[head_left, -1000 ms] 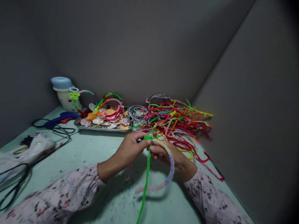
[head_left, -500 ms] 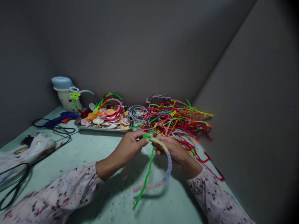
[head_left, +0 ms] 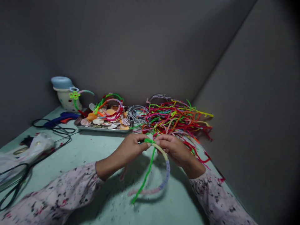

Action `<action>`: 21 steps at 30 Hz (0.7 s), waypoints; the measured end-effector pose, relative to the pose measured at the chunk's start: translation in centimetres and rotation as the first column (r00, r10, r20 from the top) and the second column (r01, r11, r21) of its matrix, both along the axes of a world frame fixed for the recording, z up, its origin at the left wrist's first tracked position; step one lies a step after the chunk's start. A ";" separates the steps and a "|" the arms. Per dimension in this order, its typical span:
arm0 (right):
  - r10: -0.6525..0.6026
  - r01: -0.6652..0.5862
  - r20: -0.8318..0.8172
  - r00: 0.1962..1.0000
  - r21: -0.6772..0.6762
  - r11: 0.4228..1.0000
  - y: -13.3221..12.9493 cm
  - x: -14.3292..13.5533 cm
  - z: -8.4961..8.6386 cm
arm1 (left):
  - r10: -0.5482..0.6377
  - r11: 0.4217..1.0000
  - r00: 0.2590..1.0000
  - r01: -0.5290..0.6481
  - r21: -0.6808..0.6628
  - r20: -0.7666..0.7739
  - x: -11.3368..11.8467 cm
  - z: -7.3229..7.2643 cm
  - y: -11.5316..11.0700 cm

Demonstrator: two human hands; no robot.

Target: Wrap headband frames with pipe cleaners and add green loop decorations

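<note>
Just above the table, my left hand (head_left: 132, 147) pinches a bent green pipe cleaner (head_left: 146, 175) where it wraps around a curved band (head_left: 167, 170). The band is covered in fuzzy pale yellow, lavender and pink sections and curls down toward me. One long green end hangs loose beside it. My right hand (head_left: 174, 148) is closed at the yellow end of the band, its thumb and fingertips meeting by the green wrap. Exactly which strand the right fingertips grip is partly hidden.
Behind my hands, a metal tray (head_left: 105, 129) holds shells and finished fuzzy hoops. A tangled pile of coloured pipe cleaners (head_left: 178, 117) lies right of the coiled wire (head_left: 138, 114). At left are a lidded cup (head_left: 67, 97), a blue glue gun (head_left: 58, 120), a black cord (head_left: 28, 168) and plastic bag (head_left: 41, 145).
My right hand has risen slightly, its thumb now over the green wrap's edge. The band and the hanging green end have swung a little left.
</note>
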State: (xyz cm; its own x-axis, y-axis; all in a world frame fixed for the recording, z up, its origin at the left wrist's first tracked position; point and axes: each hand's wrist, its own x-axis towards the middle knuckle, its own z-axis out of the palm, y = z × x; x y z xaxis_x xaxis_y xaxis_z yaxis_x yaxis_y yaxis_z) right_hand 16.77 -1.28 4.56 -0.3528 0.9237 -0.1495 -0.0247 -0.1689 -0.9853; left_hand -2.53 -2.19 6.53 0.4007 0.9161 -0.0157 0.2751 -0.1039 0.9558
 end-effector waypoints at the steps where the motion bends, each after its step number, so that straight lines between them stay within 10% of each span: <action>1: -0.008 0.008 0.020 1.000 0.009 1.000 0.0 0.0 0.1 | -0.002 1.000 1.000 0.002 0.001 -0.008 0.0 0.0 0.0; 15: -0.167 -0.015 0.410 0.897 0.405 0.914 -2.2 -0.9 2.4 | 0.002 1.000 0.999 -0.001 0.019 -0.040 0.0 0.1 0.1; 21: -0.125 -0.007 0.365 0.923 0.339 0.941 -2.1 -0.8 2.4 | -0.005 0.999 0.999 0.006 0.032 -0.042 0.0 0.0 0.2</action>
State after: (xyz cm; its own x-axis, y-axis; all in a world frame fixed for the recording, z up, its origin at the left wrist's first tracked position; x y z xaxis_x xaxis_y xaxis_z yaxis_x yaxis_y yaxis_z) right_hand 15.95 -3.37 6.99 -0.2744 0.9601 0.0548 0.3580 0.1549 -0.9208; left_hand -2.51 -1.96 6.54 0.4054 0.9141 -0.0029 0.3140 -0.1362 0.9396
